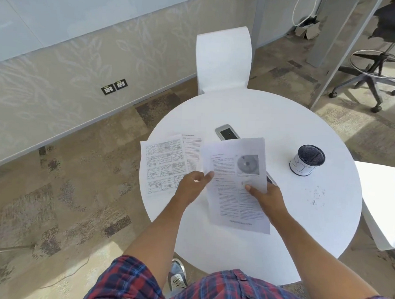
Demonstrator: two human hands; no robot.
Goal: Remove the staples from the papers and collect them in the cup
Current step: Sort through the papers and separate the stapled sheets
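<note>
1. Printed sheet [235,185] held above the round white desk [285,122] by both hands; two text columns and a grey circular picture near its top right corner; body text too blurred to read, only a faint web-address-like line near the bottom edge, not legible.
2. Left hand [191,185] pinching the sheet's left edge, thumb on top, fingers curled under; grip closed on the paper.
3. Right hand [266,194] holding the sheet's right side, thumb pressed on the printed face, fingers hidden beneath; grip closed on the same paper.
4. Second set of papers [166,163] lying flat on the desk to the left, partly under the left hand; tables and boxed text on one page, a column of text on the next, a heading at the top unreadable.
5. Cup [307,160], dark mesh with a white paper label wrapped round its lower part, upright on the desk's right side, well apart from the right hand; black hand-drawn marks on the label, not decipherable.
6. Scatter of small staples [315,195] loose on the desk, in front of the cup and to the right of the right hand, not touching either.
7. Phone [227,132] lying beyond the held sheet, its near end covered by the paper's top edge.
8. White chair [223,59] behind the desk; plaid shirt [230,292] at the bottom.
</note>
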